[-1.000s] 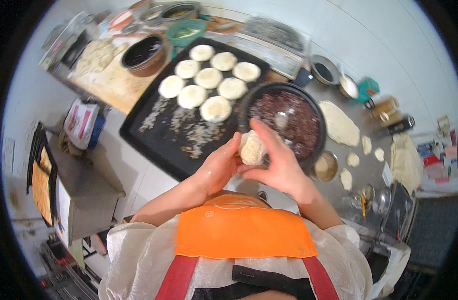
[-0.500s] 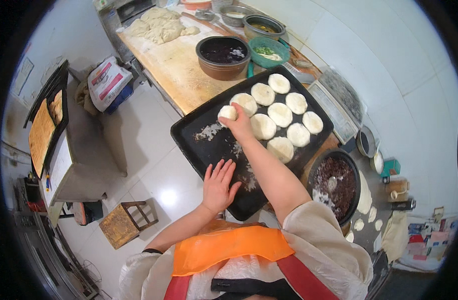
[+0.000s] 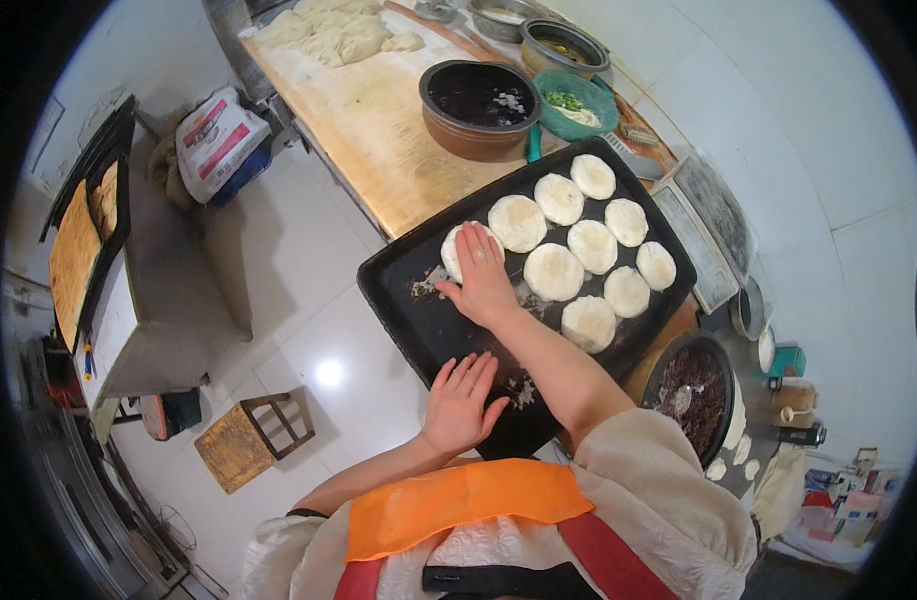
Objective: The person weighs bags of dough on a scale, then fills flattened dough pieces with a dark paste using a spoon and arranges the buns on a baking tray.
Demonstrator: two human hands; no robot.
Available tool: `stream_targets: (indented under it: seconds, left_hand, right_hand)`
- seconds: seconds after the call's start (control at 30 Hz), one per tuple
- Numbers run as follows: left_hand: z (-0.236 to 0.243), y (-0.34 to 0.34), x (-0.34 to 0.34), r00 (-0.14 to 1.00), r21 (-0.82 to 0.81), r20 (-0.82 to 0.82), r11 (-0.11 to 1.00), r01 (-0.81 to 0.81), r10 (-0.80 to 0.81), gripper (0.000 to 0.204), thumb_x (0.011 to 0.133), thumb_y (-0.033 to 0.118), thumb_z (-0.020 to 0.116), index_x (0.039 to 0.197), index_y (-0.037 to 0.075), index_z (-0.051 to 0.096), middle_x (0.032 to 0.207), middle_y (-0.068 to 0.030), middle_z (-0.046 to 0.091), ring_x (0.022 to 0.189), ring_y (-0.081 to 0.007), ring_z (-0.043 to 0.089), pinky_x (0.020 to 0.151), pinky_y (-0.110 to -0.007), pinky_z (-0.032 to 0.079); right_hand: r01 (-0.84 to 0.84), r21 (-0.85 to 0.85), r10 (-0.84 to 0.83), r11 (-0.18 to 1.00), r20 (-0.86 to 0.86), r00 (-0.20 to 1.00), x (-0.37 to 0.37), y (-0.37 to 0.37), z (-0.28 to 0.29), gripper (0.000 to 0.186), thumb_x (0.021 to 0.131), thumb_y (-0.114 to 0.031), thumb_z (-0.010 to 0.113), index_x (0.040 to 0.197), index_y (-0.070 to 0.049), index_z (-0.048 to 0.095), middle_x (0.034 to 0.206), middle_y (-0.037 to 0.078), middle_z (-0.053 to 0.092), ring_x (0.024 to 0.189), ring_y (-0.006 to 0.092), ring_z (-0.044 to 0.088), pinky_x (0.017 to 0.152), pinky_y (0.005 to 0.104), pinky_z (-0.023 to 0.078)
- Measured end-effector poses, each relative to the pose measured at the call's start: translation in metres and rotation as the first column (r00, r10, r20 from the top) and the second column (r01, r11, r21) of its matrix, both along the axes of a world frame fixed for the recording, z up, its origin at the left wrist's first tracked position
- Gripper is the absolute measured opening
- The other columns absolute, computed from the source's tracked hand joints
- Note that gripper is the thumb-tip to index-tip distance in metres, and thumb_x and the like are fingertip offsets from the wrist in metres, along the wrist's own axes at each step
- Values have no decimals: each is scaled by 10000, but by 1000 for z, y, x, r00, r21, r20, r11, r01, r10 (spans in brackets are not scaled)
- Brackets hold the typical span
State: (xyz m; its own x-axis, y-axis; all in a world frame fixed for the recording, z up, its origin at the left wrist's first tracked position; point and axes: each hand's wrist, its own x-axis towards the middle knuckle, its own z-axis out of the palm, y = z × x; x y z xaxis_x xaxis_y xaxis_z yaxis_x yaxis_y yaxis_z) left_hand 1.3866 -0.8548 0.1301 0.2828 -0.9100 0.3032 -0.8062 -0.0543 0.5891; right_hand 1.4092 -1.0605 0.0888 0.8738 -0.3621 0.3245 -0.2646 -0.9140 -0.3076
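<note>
White floor tiles spread beneath us on the left, with a small wooden stool standing on them, while a long wooden worktop runs away on the right. Nearest to us, our left hand lies flat with fingers spread on the near edge of a black baking tray, gripping nothing. Just beyond it, our right hand reaches across the tray and presses down, open-palmed and fingers together, on a round of pale dough at the left end of the rows; it pinches nothing, only flattens. To the right of that piece sit eight more dough rounds in two close rows, some touching their neighbours. At the near right corner, past the tray, we see a dark bowl of red-brown filling with a spoon in it. Farther along the worktop stands a brown bowl with dark contents, a green bowl just beside it on the right, and a metal bowl beyond. At the far end lies a heap of raw dough. Far left on the floor rests a printed sack.
</note>
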Motion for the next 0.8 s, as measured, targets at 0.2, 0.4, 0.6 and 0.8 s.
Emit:
stream_targets:
  seconds: [0.2,0.4,0.6,0.8]
  left_hand:
    - [-1,-1,-4,999,-6,38,1000,10,-9,506,828,279,671,1222,-15,551,1243,-157,584,1137,-315,549,1015,-447,368]
    - [6,-10,0,974,13,-211,996,-85,86,446,816,170,690,1208,-8,572,1223,-193,598,1117,-357,576,968,-425,442]
    - [17,-126,62,938,-137,336,990,-42,87,604,851,210,658,1355,-28,424,1421,-222,410,1343,-407,343,1094,-556,265]
    - [-30,-160,66,893,225,439,950,-217,100,735,816,398,674,1405,54,400,1475,-158,373,1365,-346,322,1114,-504,226]
  right_hand:
    - [-74,-60,70,995,-58,996,0,9,5,849,819,-456,658,1371,106,344,1476,264,293,1396,413,235,1137,502,200]
    - [20,289,-10,957,-38,999,9,-3,21,800,868,-430,635,1416,67,329,1515,217,277,1424,343,226,1159,436,184]
    - [-112,859,-546,499,412,730,-110,-18,137,561,940,-336,599,1335,46,486,1321,176,565,1219,199,522,1022,287,389]
    - [335,286,-439,898,543,715,-335,50,198,350,856,-65,649,1199,-7,606,1257,144,608,1202,290,559,1045,422,382]
